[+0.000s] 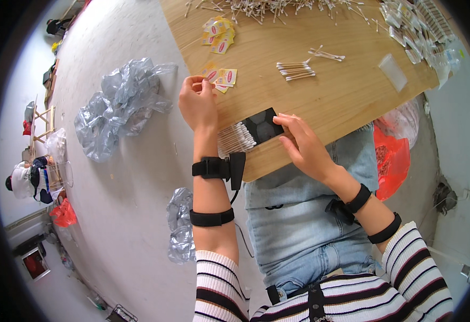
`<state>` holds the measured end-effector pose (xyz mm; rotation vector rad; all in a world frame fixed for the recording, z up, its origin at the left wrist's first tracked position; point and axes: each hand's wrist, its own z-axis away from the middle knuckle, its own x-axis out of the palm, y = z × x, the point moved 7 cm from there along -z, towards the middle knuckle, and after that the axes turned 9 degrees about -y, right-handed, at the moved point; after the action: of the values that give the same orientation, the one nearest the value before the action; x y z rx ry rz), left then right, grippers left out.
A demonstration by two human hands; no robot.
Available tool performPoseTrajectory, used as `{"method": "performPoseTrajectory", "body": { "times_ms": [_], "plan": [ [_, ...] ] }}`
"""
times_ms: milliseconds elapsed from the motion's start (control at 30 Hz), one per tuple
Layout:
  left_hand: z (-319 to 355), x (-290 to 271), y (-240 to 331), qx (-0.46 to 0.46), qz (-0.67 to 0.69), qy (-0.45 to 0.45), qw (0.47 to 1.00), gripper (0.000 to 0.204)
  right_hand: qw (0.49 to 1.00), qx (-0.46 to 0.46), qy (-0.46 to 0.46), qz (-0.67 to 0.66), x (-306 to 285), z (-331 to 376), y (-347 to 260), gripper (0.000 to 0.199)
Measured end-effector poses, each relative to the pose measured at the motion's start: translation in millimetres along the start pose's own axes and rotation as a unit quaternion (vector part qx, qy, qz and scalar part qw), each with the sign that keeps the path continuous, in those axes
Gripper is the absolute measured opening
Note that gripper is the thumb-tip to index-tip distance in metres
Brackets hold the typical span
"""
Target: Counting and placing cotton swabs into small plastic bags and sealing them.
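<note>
My left hand point(198, 102) is at the table's left edge with its fingers pinched on a yellow-and-white label card point(211, 72). More label cards point(228, 77) lie just beside its fingertips. Below that hand, a row of cotton swabs point(237, 138) lies side by side, apparently in a clear packet. Their white tips point toward a flat black rectangular piece point(263, 126). My right hand point(303, 144) rests its outstretched fingertips at the right edge of this black piece, thumb held apart. Whether the packet lies over the black piece is unclear.
Loose swabs point(296, 70) lie mid-table; a large heap point(294, 5) covers the far edge. A label pile point(219, 33) sits far left. Filled packets point(406, 27) and a clear empty-looking packet point(393, 72) are at right. Grey plastic bags point(122, 104) lie on the floor.
</note>
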<state>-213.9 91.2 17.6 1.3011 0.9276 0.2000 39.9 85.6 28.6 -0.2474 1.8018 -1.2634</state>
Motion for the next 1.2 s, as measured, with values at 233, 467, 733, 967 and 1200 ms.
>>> {"method": "performPoseTrajectory", "body": {
  "times_ms": [233,467,733,967,1200],
  "plan": [
    [109,6,33,-0.049,0.267,-0.178,0.946,0.007,0.906,0.096,0.062,-0.407,5,2,-7,0.029],
    [179,15,13,-0.109,0.317,-0.153,0.93,0.013,0.864,0.133,0.003,-0.486,29,3,-1,0.013],
    [151,-44,15,0.109,-0.12,0.12,0.979,0.03,0.919,0.148,-0.013,-0.366,9,-10,16,0.017],
    [112,-37,-71,-0.107,0.059,0.045,0.991,0.038,0.933,0.123,-0.016,-0.338,15,-32,11,0.021],
    [117,-8,-81,-0.166,0.252,0.036,0.953,0.047,0.941,0.128,-0.005,-0.314,23,-34,19,0.021]
  ]
}}
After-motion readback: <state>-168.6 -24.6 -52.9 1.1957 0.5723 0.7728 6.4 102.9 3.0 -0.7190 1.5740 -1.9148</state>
